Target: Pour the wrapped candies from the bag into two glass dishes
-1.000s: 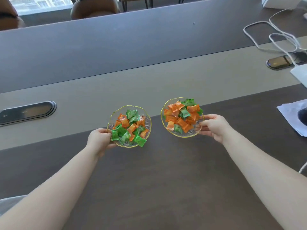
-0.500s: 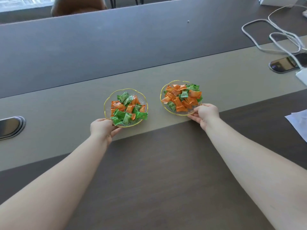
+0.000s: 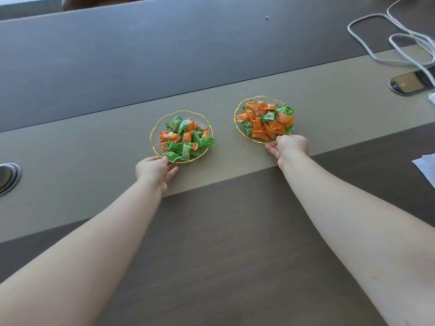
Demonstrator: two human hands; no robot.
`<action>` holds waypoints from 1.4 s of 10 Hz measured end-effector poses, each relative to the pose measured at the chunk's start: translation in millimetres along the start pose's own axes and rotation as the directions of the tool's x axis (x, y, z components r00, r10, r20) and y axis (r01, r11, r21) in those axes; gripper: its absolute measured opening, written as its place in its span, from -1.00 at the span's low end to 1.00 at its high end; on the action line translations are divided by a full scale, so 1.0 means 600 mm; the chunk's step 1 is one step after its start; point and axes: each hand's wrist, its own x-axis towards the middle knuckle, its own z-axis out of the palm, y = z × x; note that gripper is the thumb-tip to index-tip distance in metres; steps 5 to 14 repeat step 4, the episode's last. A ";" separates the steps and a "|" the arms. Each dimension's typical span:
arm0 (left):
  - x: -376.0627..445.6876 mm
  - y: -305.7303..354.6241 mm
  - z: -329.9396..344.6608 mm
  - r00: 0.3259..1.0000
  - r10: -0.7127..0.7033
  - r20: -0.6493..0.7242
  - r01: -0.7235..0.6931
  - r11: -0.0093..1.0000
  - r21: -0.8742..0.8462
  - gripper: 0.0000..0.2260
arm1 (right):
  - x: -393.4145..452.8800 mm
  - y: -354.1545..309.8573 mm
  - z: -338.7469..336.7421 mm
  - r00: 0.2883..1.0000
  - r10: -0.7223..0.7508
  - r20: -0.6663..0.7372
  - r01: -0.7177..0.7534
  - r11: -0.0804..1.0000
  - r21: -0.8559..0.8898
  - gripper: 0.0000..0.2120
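Note:
Two gold-rimmed glass dishes sit on the beige strip (image 3: 94, 147) of the table. The left dish (image 3: 154, 134) holds mostly green wrapped candies (image 3: 183, 140) with some orange ones. The right dish (image 3: 237, 123) holds mostly orange wrapped candies (image 3: 263, 121) with a few green. My left hand (image 3: 154, 170) grips the near rim of the left dish. My right hand (image 3: 290, 145) grips the near rim of the right dish. Both arms are stretched forward. No bag is in view.
A dark wood surface (image 3: 223, 231) lies near me. White cables (image 3: 400, 36) loop at the far right above an oval cable port (image 3: 410, 82). Another port (image 3: 8, 177) sits at the left edge. White paper (image 3: 426, 167) lies at the right.
Both hands have pushed the dishes away from me, off the dark wood and onto the beige strip. The dishes now sit farther apart.

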 end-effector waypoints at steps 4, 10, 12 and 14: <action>-0.021 -0.008 -0.025 0.987 0.158 0.032 -0.160 0.929 0.333 -0.89 | -0.024 -0.006 -0.014 0.999 0.043 0.023 -0.041 0.998 -0.050 -0.75; -0.021 -0.008 -0.025 0.987 0.158 0.032 -0.160 0.929 0.333 -0.89 | -0.024 -0.006 -0.014 0.999 0.043 0.023 -0.041 0.998 -0.050 -0.75; -0.021 -0.008 -0.025 0.987 0.158 0.032 -0.160 0.929 0.333 -0.89 | -0.024 -0.006 -0.014 0.999 0.043 0.023 -0.041 0.998 -0.050 -0.75; -0.021 -0.008 -0.025 0.987 0.158 0.032 -0.160 0.929 0.333 -0.89 | -0.024 -0.006 -0.014 0.999 0.043 0.023 -0.041 0.998 -0.050 -0.75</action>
